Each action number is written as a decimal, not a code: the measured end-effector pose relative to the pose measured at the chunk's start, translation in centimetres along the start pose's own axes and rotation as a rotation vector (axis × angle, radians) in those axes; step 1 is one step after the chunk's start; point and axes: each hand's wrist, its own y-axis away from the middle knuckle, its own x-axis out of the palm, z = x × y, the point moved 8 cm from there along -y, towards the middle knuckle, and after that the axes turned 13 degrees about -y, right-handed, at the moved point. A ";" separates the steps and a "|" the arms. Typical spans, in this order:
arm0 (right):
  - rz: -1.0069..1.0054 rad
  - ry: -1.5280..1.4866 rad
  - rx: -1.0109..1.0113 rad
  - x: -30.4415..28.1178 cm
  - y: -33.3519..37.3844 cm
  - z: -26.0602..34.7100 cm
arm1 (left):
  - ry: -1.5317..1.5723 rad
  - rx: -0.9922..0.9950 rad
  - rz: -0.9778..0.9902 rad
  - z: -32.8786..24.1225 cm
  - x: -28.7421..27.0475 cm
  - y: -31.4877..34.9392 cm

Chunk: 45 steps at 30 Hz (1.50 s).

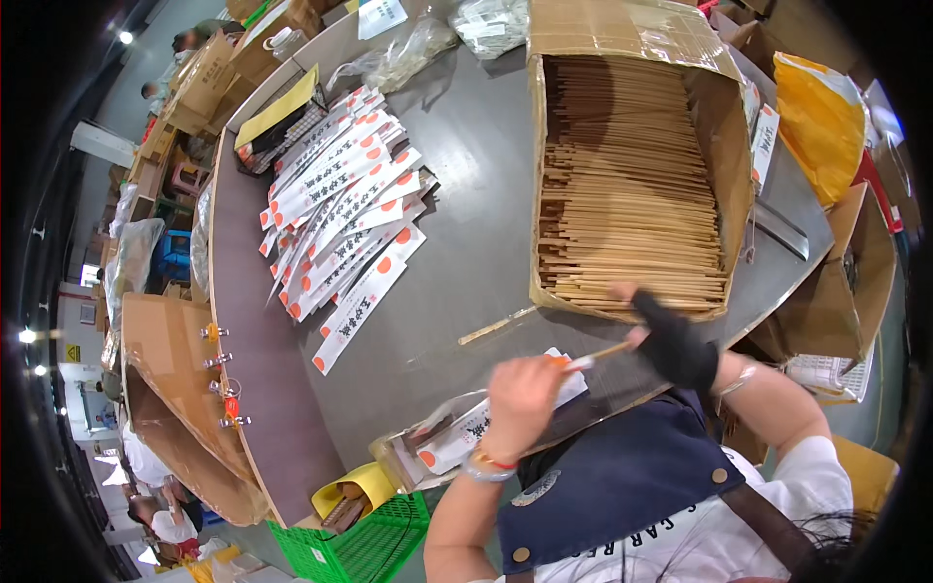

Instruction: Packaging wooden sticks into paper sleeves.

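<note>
Wooden sticks (632, 209) fill the box (727, 146).

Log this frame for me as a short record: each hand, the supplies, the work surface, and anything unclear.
Left hand: bare, the left hand holds a white paper sleeve
Right hand: black fingerless glove; the right hand grips a thin wooden stick pointing toward the sleeve
Stick supply: wooden sticks filling an open cardboard box
Sleeve supply: fanned pile of printed sleeves, left of the box
Surface: grey tabletop
Below table: green crate
Unclear: whether the right hand holds one stick or more
</note>
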 end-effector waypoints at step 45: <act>-0.059 0.424 -0.045 -2.0 -0.5 0.2 | -0.009 -0.065 0.003 1.8 -0.4 1.4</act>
